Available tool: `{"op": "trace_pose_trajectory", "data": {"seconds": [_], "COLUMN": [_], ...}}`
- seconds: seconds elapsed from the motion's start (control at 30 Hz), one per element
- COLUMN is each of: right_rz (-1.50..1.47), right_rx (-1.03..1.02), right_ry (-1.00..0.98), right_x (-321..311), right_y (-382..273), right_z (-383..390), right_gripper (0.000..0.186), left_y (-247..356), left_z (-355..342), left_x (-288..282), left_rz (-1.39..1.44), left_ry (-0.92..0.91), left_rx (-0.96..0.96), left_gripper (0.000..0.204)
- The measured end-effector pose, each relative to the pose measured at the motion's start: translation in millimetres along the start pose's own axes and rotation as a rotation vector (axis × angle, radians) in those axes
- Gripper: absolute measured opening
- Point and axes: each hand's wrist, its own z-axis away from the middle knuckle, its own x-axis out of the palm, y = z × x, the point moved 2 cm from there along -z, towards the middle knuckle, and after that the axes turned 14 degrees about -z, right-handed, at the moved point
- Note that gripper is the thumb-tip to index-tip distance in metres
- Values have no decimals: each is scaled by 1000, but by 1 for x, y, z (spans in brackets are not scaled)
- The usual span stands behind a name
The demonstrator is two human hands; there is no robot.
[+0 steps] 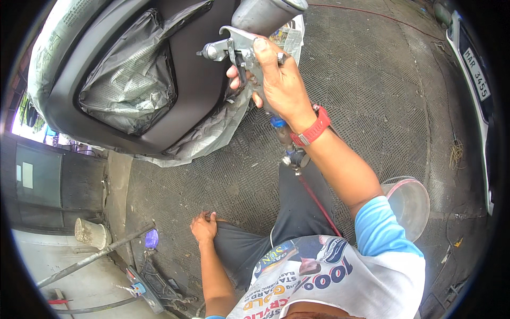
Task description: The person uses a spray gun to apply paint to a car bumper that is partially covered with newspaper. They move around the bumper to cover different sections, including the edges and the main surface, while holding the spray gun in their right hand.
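Note:
Raised in front of me, my right hand (281, 80) is wrapped round the handle of a metal spray gun (245, 53), some fingers at its trigger. A grey paint cup (263, 15) sits on top of the gun. Below the handle hang a small air regulator (289, 149) and a red air hose (319, 204) running down past my leg. The nozzle points left at a matte dark car body panel (199, 58), close by but apart from it. Crumpled masking paper (133, 80) fills the panel's opening and skirts its edge. My left hand (204, 227) rests on my left knee, holding nothing.
A translucent bucket (419, 207) stands by my right elbow. At right is part of a car (481, 119). Lower left are a dirty white pail (91, 233), a long metal pipe (90, 261) and a purple object (152, 239). A thin red hose (372, 16) crosses the textured floor.

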Motion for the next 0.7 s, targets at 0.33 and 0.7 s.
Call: {"op": "trace_pose_trajectory", "data": {"seconds": [0.33, 0.7], "right_rz": [194, 114], "right_rx": [-237, -110], "right_ry": [173, 63], "right_x": [-41, -43], "right_y": [-52, -52], "right_z": [-28, -38], "right_gripper": [55, 55], "left_y": [-3, 10], "left_z": [11, 12], "left_x": [-4, -8], "left_rz": [14, -2], "left_ry": [4, 45], "left_rx": [-43, -23], "left_gripper": [41, 44]}}
